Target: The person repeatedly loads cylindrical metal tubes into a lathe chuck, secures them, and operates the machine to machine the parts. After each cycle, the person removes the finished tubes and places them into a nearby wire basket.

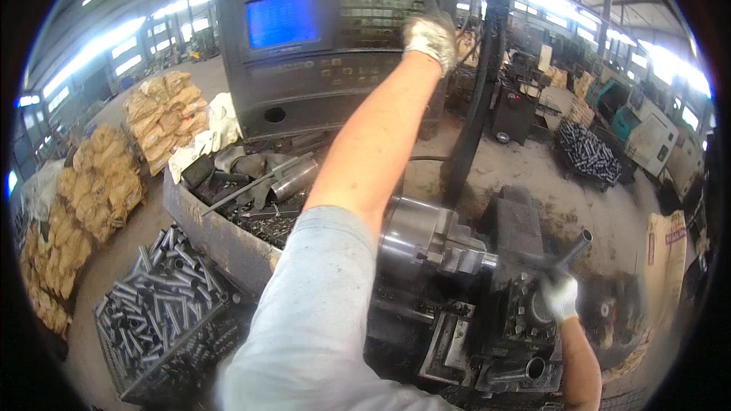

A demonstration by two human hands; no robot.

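My left hand (431,39), in a whitish work glove, reaches up to the right part of the dark control panel (304,95), over its keys. Its fingers are smeared by motion. At the lower right my right hand (560,294), also gloved, is beside the black tool post (525,308) of a lathe. Its fingers look closed around the lower end of a steel tube (576,248) slanting up to the right, though blur hides part of the grip. Left of that hand is the lathe's chuck (415,232), with a short metal workpiece (488,260) protruding from its jaws.
A blue screen (282,20) glows on the panel. A crate (164,358) of cut tubes stands lower left, near a metal tray (221,221) with scrap. Another tube (525,371) lies below the tool post. A dark post (483,91) rises behind the lathe. Stacked sacks (106,179) line the left.
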